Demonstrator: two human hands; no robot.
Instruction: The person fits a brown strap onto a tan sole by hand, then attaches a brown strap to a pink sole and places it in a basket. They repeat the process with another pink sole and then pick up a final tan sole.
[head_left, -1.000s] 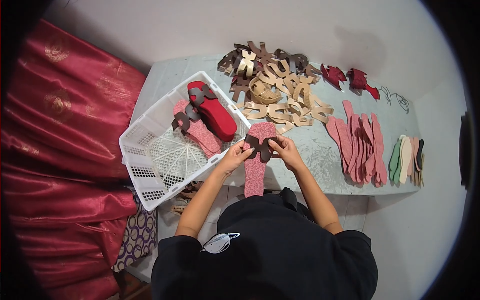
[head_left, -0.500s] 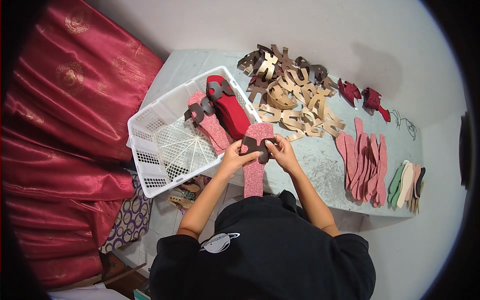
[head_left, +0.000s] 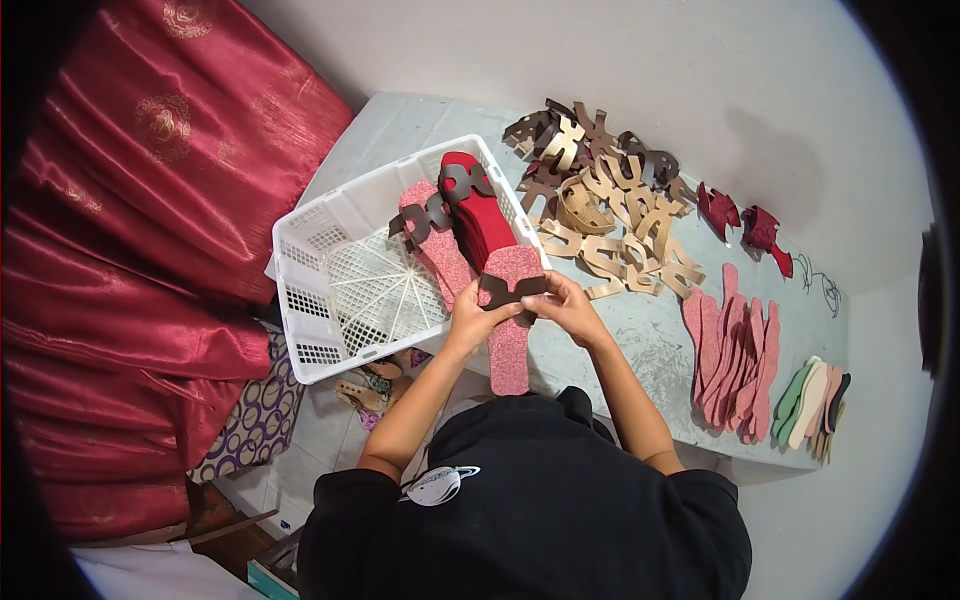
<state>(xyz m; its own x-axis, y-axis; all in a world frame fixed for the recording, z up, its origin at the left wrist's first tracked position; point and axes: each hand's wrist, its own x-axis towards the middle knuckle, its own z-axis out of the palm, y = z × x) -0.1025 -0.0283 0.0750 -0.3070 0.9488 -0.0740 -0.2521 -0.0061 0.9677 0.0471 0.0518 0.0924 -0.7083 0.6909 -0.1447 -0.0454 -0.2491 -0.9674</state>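
A pink speckled insole [head_left: 511, 362] is between my hands, with a dark brown strap [head_left: 512, 289] across its upper part. My left hand [head_left: 473, 318] grips the left edge of the strap and insole. On the right side, my right hand [head_left: 568, 308] pinches the strap's other end, its thumb near the middle. Just left of the hands, a white basket [head_left: 365, 352] holds red insoles [head_left: 487, 222] and pink insoles [head_left: 434, 250], both topped by dark straps.
Beige straps [head_left: 640, 225] and dark straps [head_left: 540, 180] lie heaped on the table [head_left: 640, 350]. Pink insoles [head_left: 735, 360] and green insoles [head_left: 790, 405] lie at the right. Dark red straps [head_left: 762, 230] rest near the wall. A red curtain [head_left: 150, 250] hangs at the left.
The view has shifted, so basket and table items appear farther right. The fingers of my right hand have moved on the strap, and the strap lies flatter across the insole.
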